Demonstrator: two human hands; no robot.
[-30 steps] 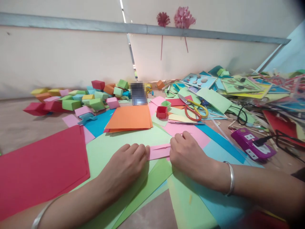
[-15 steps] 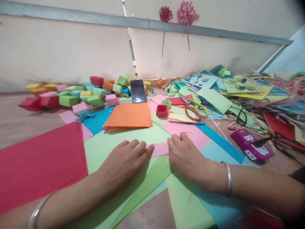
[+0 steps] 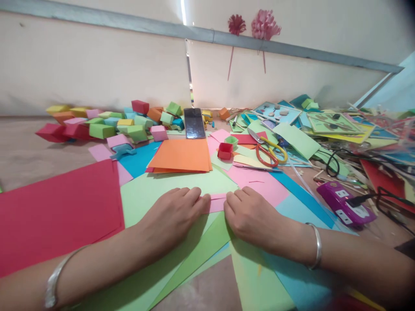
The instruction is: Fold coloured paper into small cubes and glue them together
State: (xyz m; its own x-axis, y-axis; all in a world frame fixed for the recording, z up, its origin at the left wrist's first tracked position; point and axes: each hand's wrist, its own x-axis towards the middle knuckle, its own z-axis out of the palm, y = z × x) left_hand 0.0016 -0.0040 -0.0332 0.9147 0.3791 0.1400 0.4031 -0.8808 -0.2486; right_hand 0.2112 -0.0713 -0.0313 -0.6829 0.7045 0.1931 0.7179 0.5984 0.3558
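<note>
A narrow pink paper strip (image 3: 218,203) stretches between my two hands, with a fold showing along its far edge. My left hand (image 3: 180,211) is closed on the strip's left end, fingers curled. At the right end, my right hand (image 3: 248,211) is closed in the same way, knuckles up. Both hands hide the strip's ends. Underneath lie a light green sheet (image 3: 139,203) and a darker green sheet (image 3: 194,263). Just beyond the hands sits a stack of orange paper (image 3: 181,154).
Red sheets (image 3: 58,211) lie at left. Paper blocks (image 3: 102,131) are piled behind, beside a phone (image 3: 194,124). Scissors (image 3: 269,151) and a small red paper box (image 3: 225,151) lie beyond my right hand. A purple power strip (image 3: 345,205) with a cable is at right.
My hands have come slightly closer together along the pink strip, and a fold line now shows on it. The whole view has shifted a little, so background things appear further right.
</note>
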